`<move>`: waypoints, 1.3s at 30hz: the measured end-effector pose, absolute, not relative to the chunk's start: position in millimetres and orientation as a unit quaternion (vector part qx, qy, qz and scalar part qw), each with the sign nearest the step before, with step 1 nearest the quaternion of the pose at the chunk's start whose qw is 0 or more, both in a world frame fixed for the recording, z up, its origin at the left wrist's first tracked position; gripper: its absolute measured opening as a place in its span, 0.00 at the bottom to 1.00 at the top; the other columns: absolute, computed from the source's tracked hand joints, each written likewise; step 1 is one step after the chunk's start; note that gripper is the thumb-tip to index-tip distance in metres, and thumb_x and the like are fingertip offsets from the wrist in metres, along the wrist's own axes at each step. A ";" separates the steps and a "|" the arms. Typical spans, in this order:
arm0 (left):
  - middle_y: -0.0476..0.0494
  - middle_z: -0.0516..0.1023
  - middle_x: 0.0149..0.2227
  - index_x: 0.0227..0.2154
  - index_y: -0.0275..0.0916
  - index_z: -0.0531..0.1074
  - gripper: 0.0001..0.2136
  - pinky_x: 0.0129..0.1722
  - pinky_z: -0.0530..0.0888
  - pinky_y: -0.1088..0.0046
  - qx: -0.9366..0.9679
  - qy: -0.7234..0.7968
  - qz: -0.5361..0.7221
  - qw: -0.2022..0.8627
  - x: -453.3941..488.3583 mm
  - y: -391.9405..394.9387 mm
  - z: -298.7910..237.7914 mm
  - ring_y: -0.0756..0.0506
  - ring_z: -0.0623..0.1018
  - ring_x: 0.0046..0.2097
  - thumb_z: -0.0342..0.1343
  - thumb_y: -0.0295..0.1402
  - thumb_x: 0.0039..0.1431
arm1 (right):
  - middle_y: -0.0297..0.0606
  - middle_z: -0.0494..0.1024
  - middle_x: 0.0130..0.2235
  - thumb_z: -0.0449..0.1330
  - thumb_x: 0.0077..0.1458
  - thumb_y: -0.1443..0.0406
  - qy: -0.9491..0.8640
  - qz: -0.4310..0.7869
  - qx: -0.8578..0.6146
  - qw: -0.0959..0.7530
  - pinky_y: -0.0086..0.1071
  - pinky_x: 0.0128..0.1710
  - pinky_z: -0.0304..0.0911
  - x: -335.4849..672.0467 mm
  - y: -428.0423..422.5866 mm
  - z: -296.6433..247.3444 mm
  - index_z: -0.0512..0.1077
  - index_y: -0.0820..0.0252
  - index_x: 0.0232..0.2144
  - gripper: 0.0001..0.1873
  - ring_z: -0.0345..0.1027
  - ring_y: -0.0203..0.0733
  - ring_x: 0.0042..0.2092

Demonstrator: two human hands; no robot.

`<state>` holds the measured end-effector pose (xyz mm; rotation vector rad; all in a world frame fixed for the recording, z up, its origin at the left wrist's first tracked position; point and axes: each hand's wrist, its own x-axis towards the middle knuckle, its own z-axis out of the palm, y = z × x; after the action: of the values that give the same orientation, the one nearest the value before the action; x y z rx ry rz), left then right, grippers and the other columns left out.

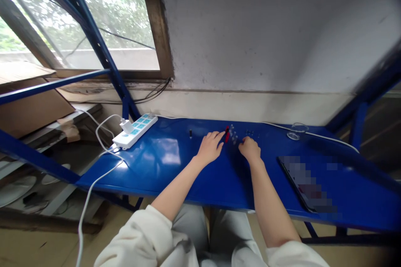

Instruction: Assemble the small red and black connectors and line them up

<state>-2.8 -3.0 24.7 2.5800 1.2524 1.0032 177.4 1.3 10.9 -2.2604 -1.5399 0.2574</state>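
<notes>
On the blue tabletop, my left hand lies with its fingers stretched out, the fingertips at the edge of a small red object; whether they touch it I cannot tell. Just right of that stands a cluster of several small clear pieces. My right hand is closed beside the cluster, fingers curled inward, and anything in them is hidden. Behind it lie several tiny dark pieces, too small to name. A small black cylinder stands left of my left hand.
A white power strip with a plug and cord sits at the table's left end. Toward the right are a coiled clear ring, a white cable along the back and a dark, partly blurred phone-like slab. Blue frame posts rise at both sides.
</notes>
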 end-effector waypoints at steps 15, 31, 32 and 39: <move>0.40 0.70 0.37 0.36 0.38 0.68 0.07 0.40 0.63 0.64 0.845 0.464 0.265 -0.003 17.8 18.7 -4.3 0.42 0.68 0.41 0.46 0.28 0.56 | 0.45 0.73 0.38 0.55 0.47 0.58 -0.583 0.087 -0.790 0.170 0.38 0.38 0.57 173.1 8.9 -1.0 0.71 0.59 0.36 0.15 0.66 0.48 0.42; 0.46 0.72 0.30 0.28 0.37 0.70 0.06 0.34 0.70 0.72 0.686 0.491 0.493 0.211 -24.3 16.1 -13.7 0.51 0.72 0.31 0.52 0.34 0.52 | 0.40 0.74 0.34 0.54 0.48 0.59 -0.582 0.102 -0.786 0.184 0.33 0.34 0.56 169.8 10.4 -3.1 0.71 0.58 0.33 0.12 0.68 0.43 0.37; 0.46 0.72 0.30 0.29 0.37 0.70 0.07 0.34 0.70 0.72 0.680 0.489 0.501 0.219 -24.1 16.2 -14.8 0.51 0.72 0.30 0.52 0.35 0.52 | 0.40 0.74 0.33 0.53 0.48 0.59 -0.582 0.103 -0.786 0.183 0.34 0.34 0.56 169.2 10.0 -2.4 0.70 0.58 0.32 0.11 0.68 0.43 0.36; 0.46 0.71 0.30 0.30 0.37 0.69 0.07 0.29 0.71 0.75 0.669 0.465 0.525 0.244 -20.8 15.2 -13.5 0.51 0.73 0.29 0.52 0.36 0.52 | 0.36 0.74 0.30 0.54 0.48 0.62 -0.648 0.078 -0.734 0.187 0.31 0.31 0.53 149.8 4.0 1.8 0.69 0.58 0.26 0.07 0.67 0.40 0.34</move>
<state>-20.8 15.2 -13.5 1.8286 1.2711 1.4352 149.8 4.0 1.8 -2.0672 -1.8252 0.2186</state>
